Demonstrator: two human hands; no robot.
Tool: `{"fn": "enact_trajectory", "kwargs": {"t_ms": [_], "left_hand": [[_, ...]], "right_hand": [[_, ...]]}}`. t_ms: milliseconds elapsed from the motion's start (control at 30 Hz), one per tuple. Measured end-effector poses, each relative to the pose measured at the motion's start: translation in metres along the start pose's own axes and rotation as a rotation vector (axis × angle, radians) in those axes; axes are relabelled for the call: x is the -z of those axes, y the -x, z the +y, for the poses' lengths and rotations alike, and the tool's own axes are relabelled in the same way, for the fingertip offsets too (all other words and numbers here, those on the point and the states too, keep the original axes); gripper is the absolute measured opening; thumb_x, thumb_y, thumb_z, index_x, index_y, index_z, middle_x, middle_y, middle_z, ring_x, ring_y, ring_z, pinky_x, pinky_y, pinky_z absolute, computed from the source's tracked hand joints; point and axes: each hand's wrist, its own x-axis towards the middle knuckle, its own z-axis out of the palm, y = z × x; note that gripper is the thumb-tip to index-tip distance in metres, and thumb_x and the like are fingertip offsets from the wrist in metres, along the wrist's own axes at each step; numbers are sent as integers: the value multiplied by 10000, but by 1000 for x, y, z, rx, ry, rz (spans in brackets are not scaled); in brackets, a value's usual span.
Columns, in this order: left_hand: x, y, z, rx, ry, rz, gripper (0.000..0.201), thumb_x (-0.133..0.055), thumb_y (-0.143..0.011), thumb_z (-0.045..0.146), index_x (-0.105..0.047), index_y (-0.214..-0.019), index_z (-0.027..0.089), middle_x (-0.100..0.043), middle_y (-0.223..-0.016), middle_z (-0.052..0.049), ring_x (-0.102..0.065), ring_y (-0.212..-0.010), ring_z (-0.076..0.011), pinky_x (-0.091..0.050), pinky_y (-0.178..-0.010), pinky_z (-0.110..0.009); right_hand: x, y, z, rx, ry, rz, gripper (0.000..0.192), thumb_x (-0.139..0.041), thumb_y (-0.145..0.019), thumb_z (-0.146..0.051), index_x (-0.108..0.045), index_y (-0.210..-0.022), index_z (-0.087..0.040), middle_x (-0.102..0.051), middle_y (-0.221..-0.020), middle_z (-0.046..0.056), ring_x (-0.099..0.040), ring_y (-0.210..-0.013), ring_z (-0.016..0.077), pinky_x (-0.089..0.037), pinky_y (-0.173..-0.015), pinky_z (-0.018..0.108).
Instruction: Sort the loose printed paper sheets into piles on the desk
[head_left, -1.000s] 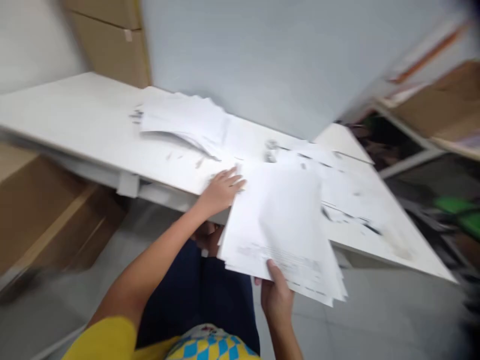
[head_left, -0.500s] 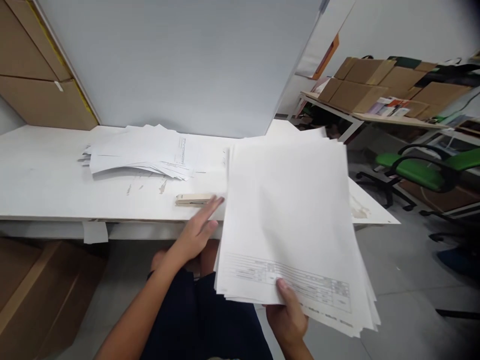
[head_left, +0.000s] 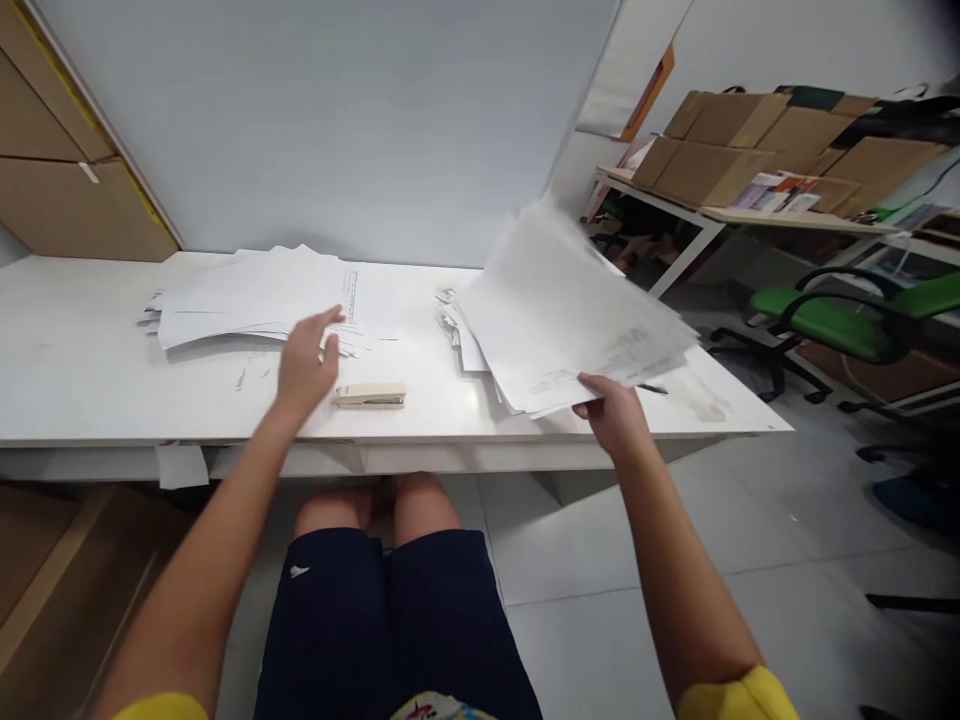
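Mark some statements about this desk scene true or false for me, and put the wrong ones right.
1. The right hand grips a sheaf of papers. True.
2. The left hand holds the stapler. False: the stapler lies on the white table.
3. The chair seat at the right is red. False: the chair seat is green.
4. Cardboard boxes stand on another desk. True.
5. The paper stack lies on the floor. False: the paper stack lies on the white table.
6. Both sleeves are yellow. True.

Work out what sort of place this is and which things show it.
Probably an office or workroom: a stapler and a stack of printed sheets lie on a white desk, and a green swivel chair stands off to the right.
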Motion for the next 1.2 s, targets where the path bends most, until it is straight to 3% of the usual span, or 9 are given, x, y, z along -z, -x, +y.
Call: {"fn": "enact_trajectory", "kwargs": {"t_ms": [200,333,400,467,667,800,933,1100,1200], "left_hand": [[16,-36,-106,127,-468,-131,627,-450,-886,443,-478,-1439,148,-435,-1550,-110,-268,-1463,-375,-47,-1207,-599],[14,-32,-113,141,-535,-81,549,-463,-879,464,-581,-1348,205,-539,-1434,-126,-387,-1336,-380,-104,-1167,-587],[14,-30,-108,141,-544,-68,469,-432,-903,443,-641,-1262,226,-576,-1369,-115,-413,-1287,-369,-170,-1130,-564],[16,-29,-104,144,-560,-65,437,-360,-941,386,-677,-1189,215,-601,-1307,-115,-429,-1244,-350,-208,-1092,-547],[25,-29,-103,265,-605,2,495,-193,-1019,364,-633,-1131,167,-633,-1122,-79,-429,-1132,-275,-289,-1025,-488],[28,-32,-108,439,-505,163,476,-220,-1021,409,-601,-1163,163,-631,-1142,-82,-454,-1095,-279,-350,-974,-454],[27,-32,-114,378,-471,173,459,-264,-1011,403,-621,-1192,180,-639,-1214,-40,-450,-1196,-275,-321,-1055,-472],[23,-29,-116,256,-506,165,413,-323,-985,313,-671,-1172,193,-618,-1340,-54,-252,-1468,-297,-29,-1216,-567],[21,-27,-115,229,-504,136,414,-335,-981,299,-680,-1183,189,-606,-1371,-79,-230,-1497,-304,-14,-1221,-571]], "right_hand": [[0,-43,2,-171,770,-22,696,-569,-804,-418,-455,-1390,-61,-658,-1170,244,-628,-1070,364,-509,-881,467],[-9,-20,15,-60,801,241,960,-567,-819,-509,-198,-1517,36,-478,-1385,347,-496,-1266,450,-434,-1009,576],[-19,-4,19,96,737,426,858,-520,-855,-479,-246,-1511,1,-452,-1403,329,-459,-1290,440,-405,-1028,603],[-33,9,16,292,615,450,639,-440,-905,-420,-401,-1437,-68,-544,-1301,259,-504,-1232,379,-430,-1010,569],[-90,22,-35,812,274,-78,305,-389,-974,-307,-658,-1059,-189,-698,-964,125,-630,-957,253,-513,-855,408],[-140,8,-81,833,262,-414,287,-407,-980,-273,-670,-1069,-197,-708,-994,99,-629,-982,236,-498,-888,388],[-211,-17,-114,732,465,-753,325,-443,-975,-282,-636,-1207,-160,-670,-1210,119,-603,-1109,253,-479,-926,382],[-306,-47,-123,792,639,-829,619,-572,-927,-286,-385,-1475,-66,-406,-1555,205,-404,-1396,333,-393,-1074,425],[-339,-60,-119,856,668,-897,625,-591,-932,-391,-421,-1451,-88,-501,-1485,209,-493,-1323,326,-417,-1026,409]]}}
